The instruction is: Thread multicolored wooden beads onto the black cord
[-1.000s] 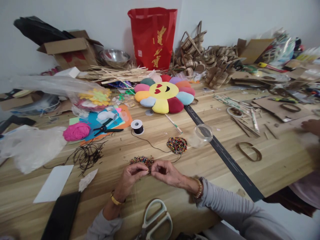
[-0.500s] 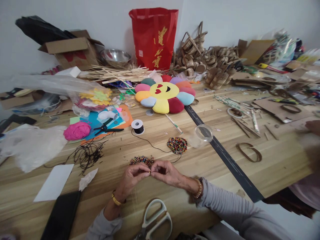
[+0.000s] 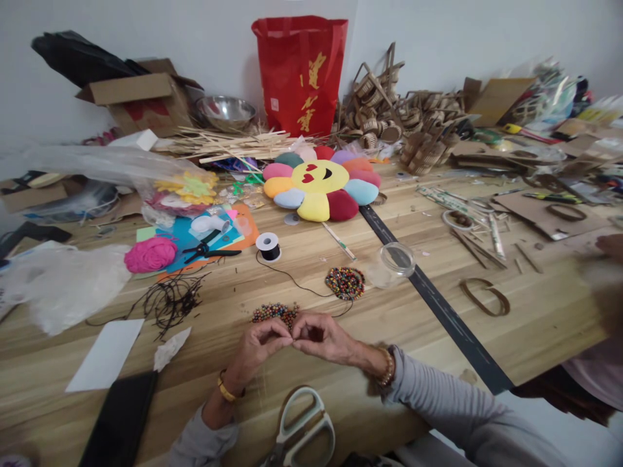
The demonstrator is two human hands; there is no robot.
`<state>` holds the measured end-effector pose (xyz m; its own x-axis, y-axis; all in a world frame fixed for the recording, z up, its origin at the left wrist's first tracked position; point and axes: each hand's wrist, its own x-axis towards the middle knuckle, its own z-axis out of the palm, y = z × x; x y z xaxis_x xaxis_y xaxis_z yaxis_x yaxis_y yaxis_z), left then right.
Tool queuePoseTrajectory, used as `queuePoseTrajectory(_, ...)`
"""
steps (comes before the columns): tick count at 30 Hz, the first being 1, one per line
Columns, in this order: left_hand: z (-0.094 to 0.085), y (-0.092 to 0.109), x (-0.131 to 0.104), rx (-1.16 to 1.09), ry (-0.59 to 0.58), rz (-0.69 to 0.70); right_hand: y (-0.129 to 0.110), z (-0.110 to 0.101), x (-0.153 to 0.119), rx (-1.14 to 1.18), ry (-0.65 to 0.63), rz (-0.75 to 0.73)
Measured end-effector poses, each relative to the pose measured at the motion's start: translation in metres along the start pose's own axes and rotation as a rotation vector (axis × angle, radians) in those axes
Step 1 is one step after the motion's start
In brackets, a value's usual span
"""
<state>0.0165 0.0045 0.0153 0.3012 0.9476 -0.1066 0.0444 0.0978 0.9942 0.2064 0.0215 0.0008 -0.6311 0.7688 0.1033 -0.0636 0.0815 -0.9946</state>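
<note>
My left hand (image 3: 263,344) and my right hand (image 3: 321,337) meet at their fingertips above the near part of the wooden table (image 3: 209,363). Both are pinched closed on something too small to make out. Just beyond the fingers lies a heap of loose multicoloured beads (image 3: 275,312). A coil of strung beads (image 3: 345,283) rests farther right. From a white spool of black cord (image 3: 268,247), a thin black line runs past the coil and back toward my right hand. White-handled scissors (image 3: 306,425) lie close to the table's front edge.
Beyond the beads sit a clear round container (image 3: 397,259) and a flower cushion (image 3: 321,185). A long black strip (image 3: 438,305) crosses the right side. Tangled cord (image 3: 172,298), pink yarn (image 3: 150,254) and a black case (image 3: 119,421) lie left. Another person's hand (image 3: 610,246) shows far right.
My fingertips have shifted very slightly and the small bit between them shows less. The other person's hand at the far right has moved a little.
</note>
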Motion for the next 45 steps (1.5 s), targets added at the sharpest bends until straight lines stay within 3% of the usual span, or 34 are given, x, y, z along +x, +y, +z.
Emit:
queuePoseTrajectory(5, -0.002, 0.002, -0.002, 0.003, 0.055, 0.047, -0.005, -0.003, 0.003, -0.139, -0.097, -0.097)
queuePoseTrajectory(8, -0.004, 0.001, -0.002, 0.013, 0.047, 0.078, -0.004, -0.004, 0.004, -0.155, -0.057, -0.156)
queuePoseTrajectory(15, -0.002, -0.002, 0.001, 0.137, 0.01, 0.132, 0.005, 0.001, 0.0, 0.036, 0.015, 0.049)
queuePoseTrajectory(21, -0.001, 0.004, 0.012, 0.33, 0.112, 0.128, 0.007, 0.0, 0.001, 0.025, 0.072, 0.063)
queuePoseTrajectory(26, -0.005, 0.007, 0.031, 0.602, 0.186, 0.236, 0.007, 0.0, 0.001, -0.006, -0.003, 0.02)
queuePoseTrajectory(35, -0.002, 0.001, 0.053, 1.088, 0.007, 0.329, 0.016, 0.002, 0.0, 0.047, -0.013, 0.05)
queuePoseTrajectory(41, -0.002, 0.001, 0.055, 1.127, -0.036, 0.35, 0.016, 0.002, 0.0, 0.091, -0.032, 0.07)
queuePoseTrajectory(45, -0.004, 0.0, 0.054, 1.05, 0.05, 0.413, 0.009, 0.0, 0.0, 0.019, -0.003, 0.037)
